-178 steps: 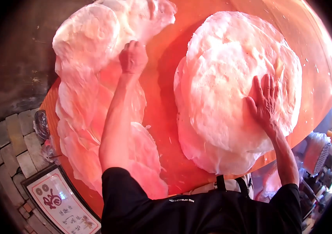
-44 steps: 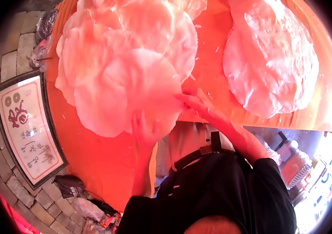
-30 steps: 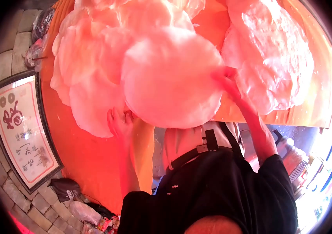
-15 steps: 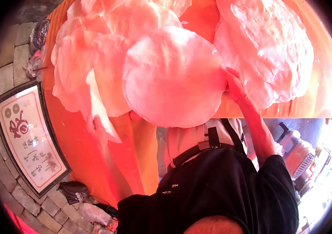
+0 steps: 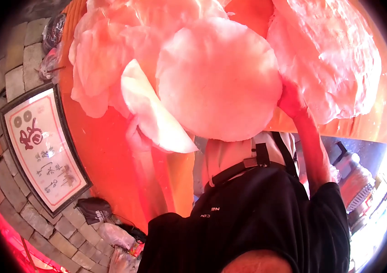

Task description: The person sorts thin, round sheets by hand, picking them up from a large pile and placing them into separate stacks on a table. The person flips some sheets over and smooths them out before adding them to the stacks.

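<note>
A round thin sheet (image 5: 218, 79) lies in the middle, near the front edge of the orange-covered table. My right hand (image 5: 292, 99) is at its right edge, fingers closed on that edge, the fingertips partly hidden. My left hand (image 5: 138, 136) grips another thin pale sheet (image 5: 157, 113), folded over and lifted at the left of the round one. Behind it spreads a heap of similar thin sheets (image 5: 111, 50). A second, wrinkled heap (image 5: 330, 59) stands at the right.
Orange cloth (image 5: 107, 150) covers the table and hangs down its front. A framed sign (image 5: 45, 150) leans at the left on the brick paving (image 5: 13, 182). A dark bag (image 5: 94, 210) and plastic bags (image 5: 117, 235) lie below it. Plastic-wrapped equipment (image 5: 356, 184) stands at the lower right.
My left hand has come up and right with its sheet, which now shows broader and folded. My right hand stays at the round sheet's edge. The whole view has shifted slightly.
</note>
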A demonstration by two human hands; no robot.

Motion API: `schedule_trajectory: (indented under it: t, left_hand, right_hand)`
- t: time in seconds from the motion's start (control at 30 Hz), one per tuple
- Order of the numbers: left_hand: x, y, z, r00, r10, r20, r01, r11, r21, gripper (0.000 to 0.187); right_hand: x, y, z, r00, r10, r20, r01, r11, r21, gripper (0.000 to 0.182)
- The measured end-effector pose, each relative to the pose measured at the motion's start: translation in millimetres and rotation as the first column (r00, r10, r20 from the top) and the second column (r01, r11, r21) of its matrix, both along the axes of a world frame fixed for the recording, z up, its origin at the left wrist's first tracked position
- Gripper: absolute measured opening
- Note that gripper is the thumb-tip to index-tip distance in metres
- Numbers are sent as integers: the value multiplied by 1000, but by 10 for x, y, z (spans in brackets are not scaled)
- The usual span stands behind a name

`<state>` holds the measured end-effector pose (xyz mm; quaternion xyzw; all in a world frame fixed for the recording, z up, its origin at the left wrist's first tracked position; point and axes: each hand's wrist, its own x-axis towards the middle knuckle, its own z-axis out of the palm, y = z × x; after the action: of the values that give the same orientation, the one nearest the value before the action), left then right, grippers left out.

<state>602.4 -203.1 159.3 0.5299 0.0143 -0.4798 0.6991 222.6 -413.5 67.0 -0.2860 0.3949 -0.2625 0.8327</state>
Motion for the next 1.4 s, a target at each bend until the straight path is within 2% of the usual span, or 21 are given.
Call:
schedule_trajectory:
  t: [0.07, 0.13, 0.17, 0.23, 0.27, 0.33, 0.37, 0.47, 0.6, 0.63, 0.7, 0.87, 1.0, 1.03, 1.1, 1.13, 1.17, 1.23, 1.3, 1.33, 1.4]
  left_hand:
    - [115, 114, -108, 951, 142, 273, -218, 937, 272, 44]
    - [296, 328, -354, 826, 293, 483, -459, 846, 272, 34]
    - [429, 480, -526, 740, 407, 535, -561, 812, 160, 18]
    - [567, 567, -46, 979, 179, 93, -187, 979, 86, 45]
    - [588, 665, -137, 861, 187, 474, -249, 966, 71, 44]
    - [434, 559, -200, 261, 117, 958, -327, 945, -26, 41]
    - [333, 397, 112, 791, 265, 551, -362, 929, 74, 37]
    - [118, 9, 321, 876, -94, 473, 49, 993, 106, 33]
    - [-868, -942, 403, 828, -473, 300, 502, 864, -24, 25]
    - [-1024, -1005, 113, 823, -477, 308, 481, 874, 69, 27]
    - [-1248, -1181, -179, 816, -537, 213, 546, 837, 16, 26]
    - [-1315, -1231, -344, 857, -510, 76, 515, 853, -79, 34]
    - [-1317, -1188, -342, 852, -520, 66, 524, 849, -64, 43]
    - [-1368, -1185, -304, 825, -534, 183, 544, 839, -1, 44]
    - [-1472, -1164, -118, 729, -551, 407, 548, 825, 135, 45]
    - [-1536, -1215, 105, 725, -572, 383, 585, 806, 97, 46]
    - [-1613, -1285, 406, 720, -594, 359, 617, 785, 59, 48]
    - [-1620, -1213, 406, 601, -643, 475, 617, 751, 234, 46]
    - [-1580, -1143, 345, 542, -622, 565, 576, 765, 289, 44]
    - [-1516, -1128, 440, 597, -645, 478, 588, 756, 286, 53]
    - [-1419, -1069, 523, 601, -673, 431, 553, 740, 383, 59]
  right_hand:
    - [-3, 9, -16, 998, -24, 66, 12, 986, 169, 35]
    - [-118, -77, -435, 997, 32, 69, -49, 966, 255, 33]
    - [-164, -115, -620, 995, 82, 58, -95, 956, 276, 33]
    - [112, -103, -80, 997, 48, -58, -33, 970, 240, 31]
    - [201, -96, 112, 993, 27, -117, -1, 976, 219, 30]
    - [175, -102, -72, 991, 127, -49, -121, 985, 119, 28]
    - [156, -102, -184, 984, 177, -20, -175, 982, 65, 27]
    - [211, -71, -81, 993, 115, -27, -114, 992, 58, 27]
    - [329, 6, -8, 998, 40, -53, -37, 998, 55, 27]
    - [346, 24, 16, 998, 31, -51, -28, 998, 53, 27]
    - [379, 68, 68, 999, 20, -47, -18, 999, 43, 27]
    - [486, 102, 223, 993, 98, -65, -98, 995, 5, 29]
    - [622, -10, 745, 921, 240, -306, -256, 967, -12, 27]
    - [645, -11, 816, 908, 238, -344, -267, 963, -37, 27]
    - [705, 92, 657, 959, 162, -233, -209, 958, -196, 26]
    - [732, 116, 635, 982, 139, -126, -162, 968, -194, 24]
    - [781, 130, 682, 994, 79, 80, -72, 994, -80, 22]
    - [864, 148, 797, 943, -73, 325, 17, 985, 170, 18]
    - [925, 118, 910, 990, -7, 142, -10, 993, 116, 14]
    - [892, 113, 892, 982, 140, -130, -174, 934, -313, 14]
    - [849, 136, 937, 873, 165, -459, -441, 669, -598, 15]
